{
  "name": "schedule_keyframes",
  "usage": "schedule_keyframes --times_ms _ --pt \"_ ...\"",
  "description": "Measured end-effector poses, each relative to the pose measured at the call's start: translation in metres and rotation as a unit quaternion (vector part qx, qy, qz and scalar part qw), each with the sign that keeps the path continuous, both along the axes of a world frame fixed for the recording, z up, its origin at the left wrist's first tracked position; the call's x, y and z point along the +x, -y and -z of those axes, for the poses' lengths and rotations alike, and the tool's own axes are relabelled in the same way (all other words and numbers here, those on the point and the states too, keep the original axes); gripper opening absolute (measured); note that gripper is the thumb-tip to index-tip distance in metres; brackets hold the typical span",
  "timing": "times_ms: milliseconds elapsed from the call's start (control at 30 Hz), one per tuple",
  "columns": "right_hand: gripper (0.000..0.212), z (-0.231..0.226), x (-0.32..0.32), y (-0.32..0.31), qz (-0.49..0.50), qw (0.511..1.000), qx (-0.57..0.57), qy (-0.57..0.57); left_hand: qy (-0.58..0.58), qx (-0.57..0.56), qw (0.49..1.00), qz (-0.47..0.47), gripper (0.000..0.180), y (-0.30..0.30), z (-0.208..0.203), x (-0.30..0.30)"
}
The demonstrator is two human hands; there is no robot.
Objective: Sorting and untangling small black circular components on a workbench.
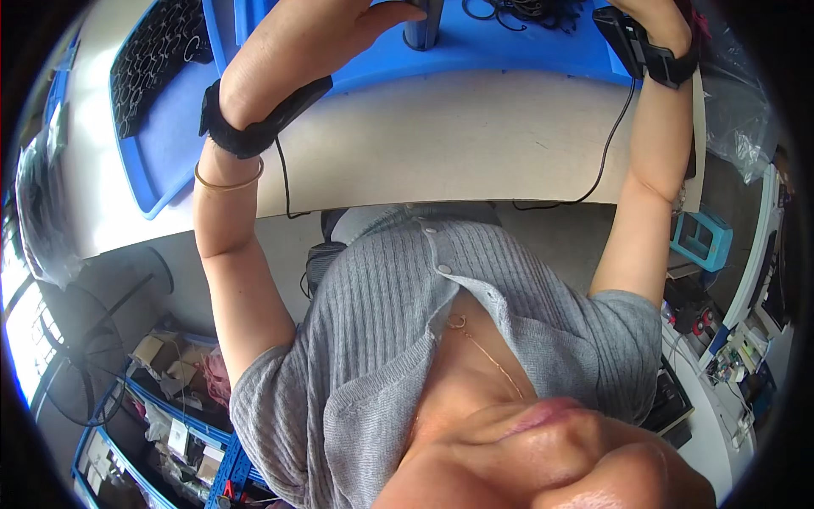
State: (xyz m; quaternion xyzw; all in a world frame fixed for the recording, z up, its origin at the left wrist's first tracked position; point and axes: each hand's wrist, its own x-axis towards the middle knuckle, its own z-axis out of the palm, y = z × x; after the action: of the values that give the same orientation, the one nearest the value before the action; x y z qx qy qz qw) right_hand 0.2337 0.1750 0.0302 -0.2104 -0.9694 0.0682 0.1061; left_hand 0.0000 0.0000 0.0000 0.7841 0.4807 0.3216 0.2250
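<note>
My left hand (339, 34) reaches to the top edge, its thumb pointing at a dark upright cylinder (421, 30) on a blue tray (492, 59). The thumb tip overlaps the cylinder; whether it touches cannot be told. The other left fingers lie outside the picture. At the upper right, my right hand (663, 24) is cut off by the top edge, with its fingers out of sight. Between the hands, a tangle of thin black loops (543, 12) lies on the tray. Each wrist wears a black strap with a black device and a cable.
Another blue tray (153, 182), at the left, holds many curled black pieces (161, 64). The pale table's front edge (407, 202) runs before my body. A fan (85, 356) and loaded shelves (178, 416) stand lower left; a turquoise crate-like object (702, 241) is at the right.
</note>
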Motion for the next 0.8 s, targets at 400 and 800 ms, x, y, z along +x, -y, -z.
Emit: schedule_keyframes --times_ms 400,800 --pt "0.015 0.008 -0.002 -0.015 0.005 0.994 -0.053 0.097 -0.040 0.078 0.995 -0.051 0.057 0.018 -0.013 0.001" --pt "0.012 -0.002 0.002 -0.020 0.038 0.994 -0.103 0.010 0.078 0.100 0.984 -0.126 0.046 0.027 -0.030 -0.022"
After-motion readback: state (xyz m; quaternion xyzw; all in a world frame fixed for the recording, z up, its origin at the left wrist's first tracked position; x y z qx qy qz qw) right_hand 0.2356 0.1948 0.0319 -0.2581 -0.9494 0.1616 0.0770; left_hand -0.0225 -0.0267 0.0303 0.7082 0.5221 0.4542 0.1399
